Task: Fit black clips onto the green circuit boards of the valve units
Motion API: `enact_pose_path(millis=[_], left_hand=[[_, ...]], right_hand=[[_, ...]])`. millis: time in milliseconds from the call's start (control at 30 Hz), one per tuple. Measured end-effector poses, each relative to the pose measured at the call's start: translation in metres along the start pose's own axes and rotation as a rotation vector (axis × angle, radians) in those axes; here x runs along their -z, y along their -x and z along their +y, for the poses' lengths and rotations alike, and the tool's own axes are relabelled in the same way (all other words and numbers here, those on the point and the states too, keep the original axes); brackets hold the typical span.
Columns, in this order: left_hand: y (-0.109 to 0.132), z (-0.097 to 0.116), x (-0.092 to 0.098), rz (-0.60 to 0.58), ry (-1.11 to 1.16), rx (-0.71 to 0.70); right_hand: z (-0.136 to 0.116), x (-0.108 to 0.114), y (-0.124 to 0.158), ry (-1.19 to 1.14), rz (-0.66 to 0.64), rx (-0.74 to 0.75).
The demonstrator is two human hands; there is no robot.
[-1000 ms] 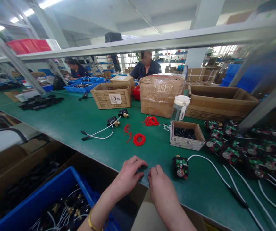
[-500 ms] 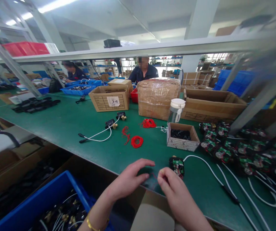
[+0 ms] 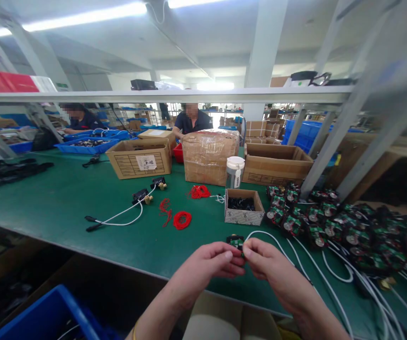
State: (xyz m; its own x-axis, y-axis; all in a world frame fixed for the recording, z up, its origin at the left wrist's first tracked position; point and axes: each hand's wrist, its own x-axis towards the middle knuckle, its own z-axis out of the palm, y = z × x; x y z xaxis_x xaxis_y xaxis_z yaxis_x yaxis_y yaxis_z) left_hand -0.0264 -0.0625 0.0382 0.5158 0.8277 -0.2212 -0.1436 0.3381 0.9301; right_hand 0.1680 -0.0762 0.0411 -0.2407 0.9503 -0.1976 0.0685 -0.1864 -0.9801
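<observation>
Left hand (image 3: pixel 203 267), right hand (image 3: pixel 269 262) pinch black module (image 3: pixel 236 242); white cable (image 3: pixel 272 237) beside

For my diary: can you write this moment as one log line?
left hand: pinches black module | right hand: pinches black module | white cable: runs right over green table

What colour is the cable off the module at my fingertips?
White: the cable off the module, clearest in head view.

Bright fluorescent ceiling tubes (image 3: pixel 82 18) flood the green workbench (image 3: pixel 64 208) evenly with soft shadows, while wide-angle distortion and perhaps motion blur smear the right-hand frame posts (image 3: pixel 348 123).
</observation>
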Motion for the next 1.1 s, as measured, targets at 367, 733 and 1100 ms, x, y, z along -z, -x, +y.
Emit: enact_pose_path(millis=[367, 733, 1100], left_hand=[[-0.011, 0.0, -0.018, 0.152, -0.015, 0.042], [-0.012, 0.0, -0.025, 0.16, 0.016, 0.064], [0.009, -0.053, -0.021, 0.317, -0.727, -0.202]], right_hand=[[0.021, 0.017, 0.004, -0.16, 0.094, 0.122], [0.03, 0.017, 0.004, -0.085, 0.069, 0.191], [0.08, 0.018, 0.027, 0.297, 0.217, 0.387]])
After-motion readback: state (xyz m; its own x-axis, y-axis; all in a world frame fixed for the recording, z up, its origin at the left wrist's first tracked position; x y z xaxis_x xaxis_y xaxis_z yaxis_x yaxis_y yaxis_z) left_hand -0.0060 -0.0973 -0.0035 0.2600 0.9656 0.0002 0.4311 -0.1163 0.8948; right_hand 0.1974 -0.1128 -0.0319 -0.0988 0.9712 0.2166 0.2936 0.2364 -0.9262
